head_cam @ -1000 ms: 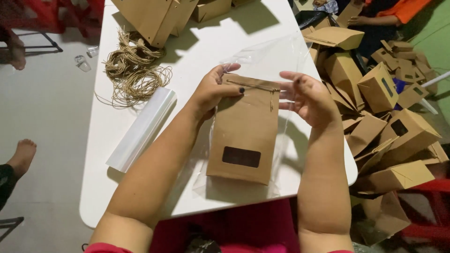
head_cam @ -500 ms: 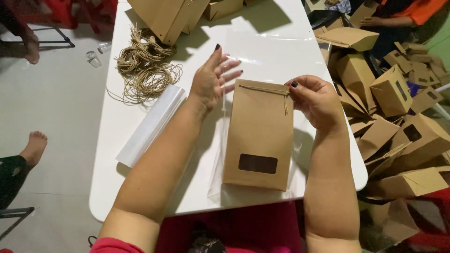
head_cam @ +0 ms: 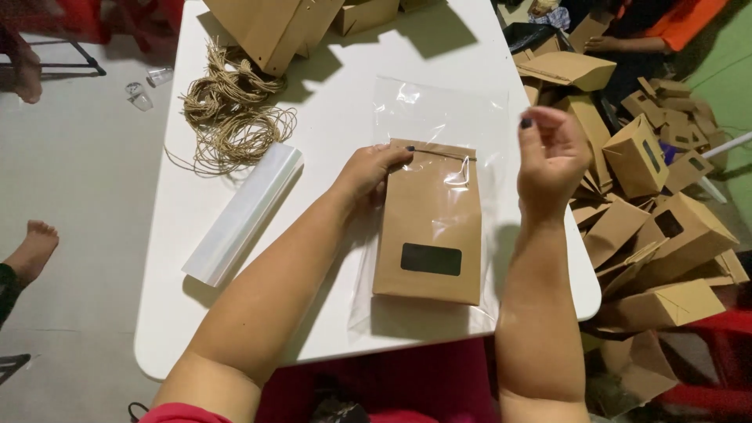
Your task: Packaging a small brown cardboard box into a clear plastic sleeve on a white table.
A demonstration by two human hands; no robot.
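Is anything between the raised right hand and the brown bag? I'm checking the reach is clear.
Nothing solid. The right hand is lifted just right of the brown bag, with only open air and the clear plastic sleeve around the bag between them. The left hand rests on the bag's top left corner.

Both forearms are bare, with no watch or bracelet. The left hand (head_cam: 366, 171) and right hand (head_cam: 551, 153) have dark-painted nails; a red garment shows at the shoulder.

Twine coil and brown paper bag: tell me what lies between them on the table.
In the head view, a roll of clear plastic film lies between the twine coil and the brown paper bag, on the white table.
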